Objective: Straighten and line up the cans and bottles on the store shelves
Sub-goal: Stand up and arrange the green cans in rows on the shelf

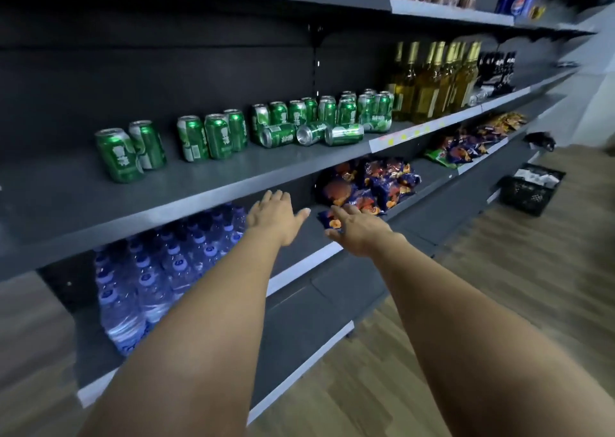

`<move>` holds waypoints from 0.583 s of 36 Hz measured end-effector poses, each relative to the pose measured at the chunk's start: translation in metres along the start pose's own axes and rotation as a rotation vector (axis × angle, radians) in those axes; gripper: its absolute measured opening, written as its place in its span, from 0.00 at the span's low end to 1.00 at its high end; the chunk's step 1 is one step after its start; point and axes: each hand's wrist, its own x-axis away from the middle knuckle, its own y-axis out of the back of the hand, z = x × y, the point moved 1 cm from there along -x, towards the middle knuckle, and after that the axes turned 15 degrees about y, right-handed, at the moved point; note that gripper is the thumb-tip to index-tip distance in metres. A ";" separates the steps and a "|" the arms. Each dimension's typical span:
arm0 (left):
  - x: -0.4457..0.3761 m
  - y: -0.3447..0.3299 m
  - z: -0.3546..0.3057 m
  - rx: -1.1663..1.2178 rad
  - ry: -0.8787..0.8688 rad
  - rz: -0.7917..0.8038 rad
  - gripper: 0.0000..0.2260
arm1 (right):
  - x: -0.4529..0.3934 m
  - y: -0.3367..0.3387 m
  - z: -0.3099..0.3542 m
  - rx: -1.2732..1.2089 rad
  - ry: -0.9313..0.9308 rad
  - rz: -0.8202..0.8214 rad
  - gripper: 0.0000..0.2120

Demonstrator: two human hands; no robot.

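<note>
now, the job in front of me is the three green aluminium cans lying on their sides (311, 133) at the front of the dark grey metal shelf (186, 183), just ahead of the standing green cans (346, 107) packed near the tall amber glass bottles (429, 80). i'd best take the tipped ones one at a time, stand each upright, labels facing out, then close the gaps among the scattered pairs of cans further left (131, 152) so the front row runs even with the shelf edge. my left hand (276, 218) is spread, fingers straight, holding nothing, just below the shelf lip. my right hand (357, 227) is also loose and empty, though motion blur makes it hard to say whether it brushes the blue snack bags (366, 183) behind it.
</note>
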 end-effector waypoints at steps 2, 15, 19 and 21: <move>-0.030 0.009 -0.003 0.038 0.008 -0.029 0.30 | -0.028 0.011 -0.007 0.001 0.011 -0.005 0.32; -0.176 0.025 0.007 0.080 0.079 -0.086 0.30 | -0.178 0.055 -0.042 0.043 0.111 -0.076 0.31; -0.207 0.023 0.013 0.078 0.111 -0.126 0.29 | -0.218 0.062 -0.048 0.067 0.172 -0.100 0.29; -0.221 0.025 0.017 0.065 0.139 -0.155 0.28 | -0.238 0.067 -0.053 0.086 0.209 -0.124 0.29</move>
